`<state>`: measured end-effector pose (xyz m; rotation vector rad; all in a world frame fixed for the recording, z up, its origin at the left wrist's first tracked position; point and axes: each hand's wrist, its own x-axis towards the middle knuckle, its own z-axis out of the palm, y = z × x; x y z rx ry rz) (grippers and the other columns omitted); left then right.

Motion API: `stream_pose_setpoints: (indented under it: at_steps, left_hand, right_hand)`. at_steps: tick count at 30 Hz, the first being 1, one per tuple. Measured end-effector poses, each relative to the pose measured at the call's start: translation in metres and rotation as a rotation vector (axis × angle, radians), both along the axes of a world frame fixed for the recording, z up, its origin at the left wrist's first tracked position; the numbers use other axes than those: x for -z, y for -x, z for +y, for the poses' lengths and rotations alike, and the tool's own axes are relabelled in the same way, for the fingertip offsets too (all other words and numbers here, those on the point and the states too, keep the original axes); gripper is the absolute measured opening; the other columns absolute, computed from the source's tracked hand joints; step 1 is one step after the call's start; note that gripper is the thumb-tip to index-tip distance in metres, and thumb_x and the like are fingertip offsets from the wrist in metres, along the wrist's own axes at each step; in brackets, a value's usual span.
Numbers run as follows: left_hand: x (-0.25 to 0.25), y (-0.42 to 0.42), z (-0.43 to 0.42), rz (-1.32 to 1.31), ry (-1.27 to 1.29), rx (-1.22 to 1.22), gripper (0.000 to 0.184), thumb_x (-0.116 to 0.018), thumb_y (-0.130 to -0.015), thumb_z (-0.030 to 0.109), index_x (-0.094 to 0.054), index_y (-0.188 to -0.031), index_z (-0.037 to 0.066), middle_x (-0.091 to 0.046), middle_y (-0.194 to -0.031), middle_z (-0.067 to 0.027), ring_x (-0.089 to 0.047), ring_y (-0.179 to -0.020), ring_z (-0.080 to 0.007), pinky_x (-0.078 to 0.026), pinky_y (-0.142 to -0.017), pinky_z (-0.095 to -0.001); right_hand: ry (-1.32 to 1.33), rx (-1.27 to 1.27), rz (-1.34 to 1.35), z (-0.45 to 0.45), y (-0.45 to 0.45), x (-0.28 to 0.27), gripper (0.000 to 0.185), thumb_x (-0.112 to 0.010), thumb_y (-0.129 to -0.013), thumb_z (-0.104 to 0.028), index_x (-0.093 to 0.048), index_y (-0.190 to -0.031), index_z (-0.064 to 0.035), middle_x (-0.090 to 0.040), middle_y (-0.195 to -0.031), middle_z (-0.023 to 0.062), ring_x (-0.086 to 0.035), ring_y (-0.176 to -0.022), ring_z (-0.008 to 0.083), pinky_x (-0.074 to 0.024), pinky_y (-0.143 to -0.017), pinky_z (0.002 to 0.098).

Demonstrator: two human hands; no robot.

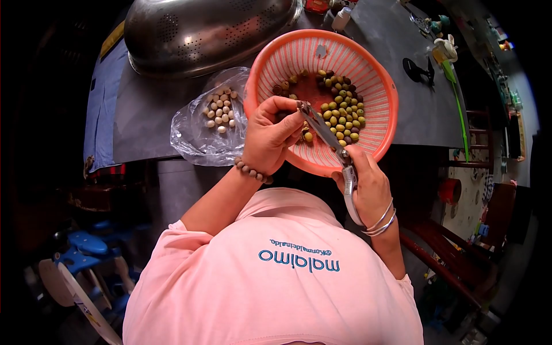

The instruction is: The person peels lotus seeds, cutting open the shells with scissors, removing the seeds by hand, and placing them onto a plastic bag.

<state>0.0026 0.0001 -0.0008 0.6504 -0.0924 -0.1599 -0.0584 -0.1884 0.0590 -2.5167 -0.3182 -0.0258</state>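
My left hand (271, 131), with a beaded bracelet at the wrist, is closed in a pinch on a small brown nut (300, 105) at the tips of the blades. Most of that nut is hidden by the fingers. In my right hand (368, 187) are metal scissors (323, 131), gripped by the grey handles and pointing up and left. Both hands are over the near rim of an orange plastic basket (386, 86). Inside it lie several yellow-green and brown nuts (344, 115), mostly on the right side. Left of the basket, a clear plastic bag (187, 129) holds pale peeled nuts (219, 108).
A large perforated metal colander (207, 37) lies upside down at the back left of the grey table (144, 109). A small white bottle (341, 19) stands behind the basket. Toward the right are a black object (418, 70) and a green strip (457, 106).
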Motion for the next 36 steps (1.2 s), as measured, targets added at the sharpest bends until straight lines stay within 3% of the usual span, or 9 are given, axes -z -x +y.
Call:
stream_pose_setpoints:
  at_steps: [12,14,17,20,21,23,24,29,36]
  left_hand:
    - [0.002,-0.005,0.009,-0.101,0.007,0.029,0.013,-0.059,-0.087,0.002,-0.059,-0.099,0.004,-0.061,-0.086,-0.0058,-0.044,-0.056,-0.006,-0.034,-0.047,-0.0176]
    - [0.0,-0.005,0.011,-0.108,-0.008,0.057,0.012,-0.058,-0.088,0.003,-0.059,-0.1,0.004,-0.061,-0.087,-0.0061,-0.043,-0.056,-0.0058,-0.033,-0.047,-0.017]
    - [0.002,-0.007,0.016,-0.106,0.059,0.164,0.013,-0.057,-0.089,0.006,-0.058,-0.103,0.005,-0.061,-0.087,-0.0062,-0.042,-0.056,-0.0057,-0.032,-0.046,-0.0162]
    - [0.001,-0.006,0.015,-0.046,0.168,0.221,0.013,-0.057,-0.09,0.008,-0.056,-0.102,0.004,-0.062,-0.086,-0.0059,-0.046,-0.058,-0.0048,-0.036,-0.05,-0.0165]
    - [0.0,-0.006,0.013,-0.047,0.169,0.221,0.013,-0.057,-0.09,0.008,-0.056,-0.102,0.004,-0.062,-0.086,-0.0059,-0.046,-0.058,-0.0048,-0.036,-0.05,-0.0165]
    - [-0.001,-0.004,0.008,-0.008,0.133,0.15,0.013,-0.057,-0.09,0.008,-0.055,-0.103,0.005,-0.061,-0.087,-0.0037,-0.046,-0.059,-0.0045,-0.034,-0.049,-0.0159]
    - [-0.001,-0.004,0.006,-0.009,0.133,0.149,0.013,-0.057,-0.09,0.008,-0.055,-0.103,0.005,-0.061,-0.087,-0.0037,-0.046,-0.059,-0.0045,-0.034,-0.049,-0.0159]
    - [-0.006,0.0,0.001,-0.004,0.119,0.055,0.013,-0.057,-0.09,0.007,-0.054,-0.102,0.006,-0.058,-0.083,-0.0009,-0.047,-0.062,-0.0043,-0.035,-0.05,-0.0159]
    - [-0.005,0.003,-0.004,-0.024,0.049,0.045,0.013,-0.055,-0.091,0.007,-0.055,-0.104,0.007,-0.056,-0.084,-0.0009,-0.042,-0.06,-0.005,-0.03,-0.046,-0.0156]
  right_hand:
    - [-0.182,-0.079,0.116,0.0,0.001,-0.007,0.035,-0.066,-0.077,-0.007,-0.053,-0.108,-0.001,-0.06,-0.08,0.0182,-0.06,-0.068,0.0359,-0.0483,-0.06,0.0363]
    - [-0.259,-0.063,0.228,0.002,0.002,-0.012,0.034,-0.067,-0.074,-0.001,-0.054,-0.105,-0.0007,-0.053,-0.066,0.0087,-0.053,-0.055,0.0158,-0.0437,-0.057,0.025]
    - [-0.37,-0.071,0.513,-0.002,-0.001,-0.019,0.031,-0.067,-0.075,-0.003,-0.055,-0.104,-0.0008,-0.049,-0.062,0.0027,-0.046,-0.056,0.0069,-0.0401,-0.055,0.0212]
    - [-0.46,-0.099,0.543,-0.003,-0.002,-0.016,0.03,-0.066,-0.076,-0.005,-0.056,-0.104,-0.0008,-0.049,-0.063,-0.0008,-0.044,-0.057,0.0038,-0.0385,-0.054,0.0194]
    - [-0.459,-0.099,0.543,-0.003,-0.002,-0.015,0.03,-0.066,-0.076,-0.005,-0.056,-0.104,-0.0008,-0.049,-0.063,-0.0008,-0.044,-0.057,0.0038,-0.0385,-0.054,0.0194]
    - [-0.386,-0.043,0.447,-0.001,-0.001,-0.014,0.039,-0.069,-0.074,-0.006,-0.052,-0.109,-0.0014,-0.056,-0.068,0.0108,-0.054,-0.058,0.0152,-0.0447,-0.058,0.0265]
    - [-0.385,-0.044,0.446,0.001,0.0,-0.014,0.039,-0.069,-0.074,-0.006,-0.052,-0.109,-0.0014,-0.056,-0.068,0.0108,-0.054,-0.058,0.0152,-0.0447,-0.058,0.0265]
    - [-0.108,-0.041,0.054,0.003,0.001,-0.006,0.049,-0.072,-0.073,-0.01,-0.048,-0.116,-0.0049,-0.06,-0.089,0.0169,-0.061,-0.076,0.035,-0.0488,-0.064,0.0385]
    - [-0.116,-0.02,0.065,0.002,0.003,-0.005,0.048,-0.072,-0.074,-0.012,-0.048,-0.115,-0.006,-0.059,-0.094,0.0173,-0.061,-0.079,0.036,-0.0488,-0.065,0.0397]
